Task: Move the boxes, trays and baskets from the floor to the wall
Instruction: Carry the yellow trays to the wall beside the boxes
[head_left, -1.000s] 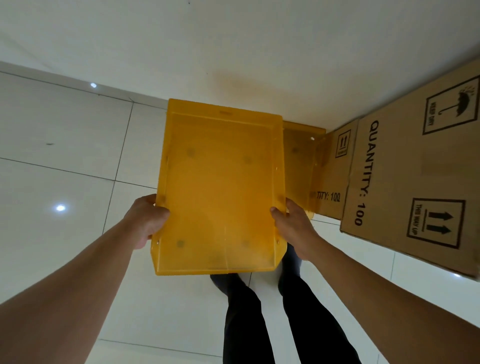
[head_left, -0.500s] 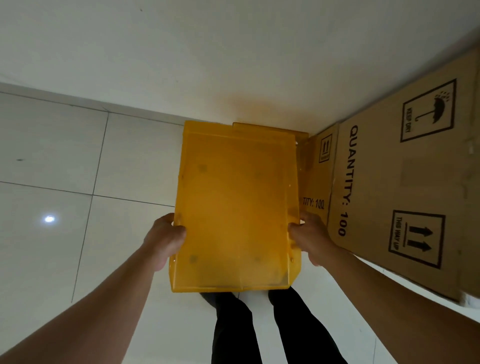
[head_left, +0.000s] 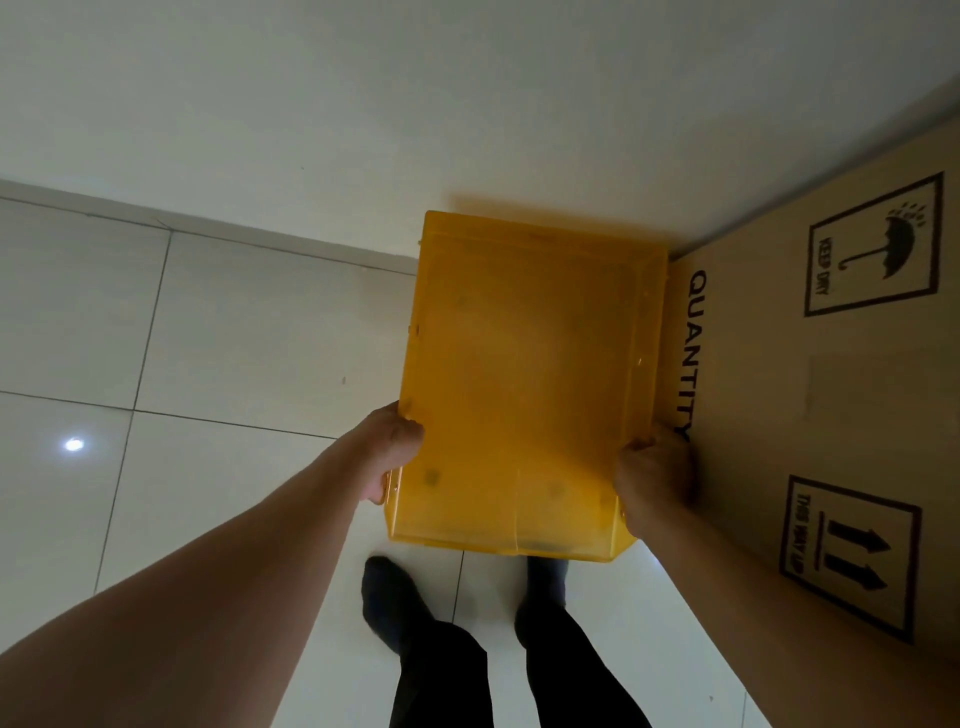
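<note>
**Holding one yellow tray at the wall, beside a carton**

Item 1: yellow tray (head_left: 524, 384), translucent plastic, open side towards us, its length running from us to the wall (head_left: 363, 104). Its far edge sits at the foot of the wall; we cannot tell whether the two touch. Its near end is raised over our feet (head_left: 387, 597), partly hiding the right one.

Item 2: left hand (head_left: 392, 449), fingers curled round the tray's left rim close to the near corner.

Item 3: right hand (head_left: 652, 483), gripping the right rim opposite, squeezed between the tray and the cardboard box (head_left: 831, 415).

Item 4: the cardboard box, tall and brown, just beside the tray's right side. We read QUANTITY on it, a KEEP DRY umbrella mark and THIS WAY UP arrows.

Item 5: floor (head_left: 208, 338), pale glossy tiles, one bright light spot (head_left: 74, 444) at the left.

Item 6: dark socks and dark trousers (head_left: 447, 680) below the tray.
</note>
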